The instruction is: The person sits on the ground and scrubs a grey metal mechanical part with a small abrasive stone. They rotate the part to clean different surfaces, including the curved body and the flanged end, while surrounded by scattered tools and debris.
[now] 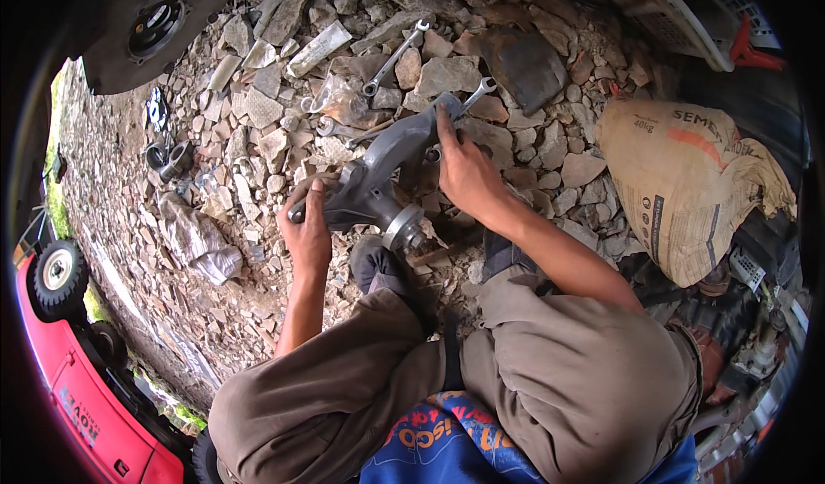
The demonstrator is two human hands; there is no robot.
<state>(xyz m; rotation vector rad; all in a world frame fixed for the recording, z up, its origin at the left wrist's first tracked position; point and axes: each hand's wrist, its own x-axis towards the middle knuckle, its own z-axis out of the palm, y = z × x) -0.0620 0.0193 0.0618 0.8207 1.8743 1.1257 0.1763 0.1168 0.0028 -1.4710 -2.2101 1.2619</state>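
Note:
Between my knees I hold a grey metal steering knuckle (402,144), with a long curved arm and a short stub ending in a shiny ring. My left hand (307,230) is closed round its lower left end, thumb on top. At the far end of the arm, my right hand (468,170) grips the upper part, its index finger stretched along the tip; its other fingers are partly hidden. Just beyond the part lies a combination wrench (397,58). A second wrench (478,95) shows behind the arm's tip, beside a clear plastic bag (337,97).
Broken stones cover the ground. A brown paper sack (675,183) stands at my right, near a white plastic crate (679,20). A dirty cloth (199,239) and dark round parts (170,159) lie to the left. A red vehicle (86,398) is at the far left.

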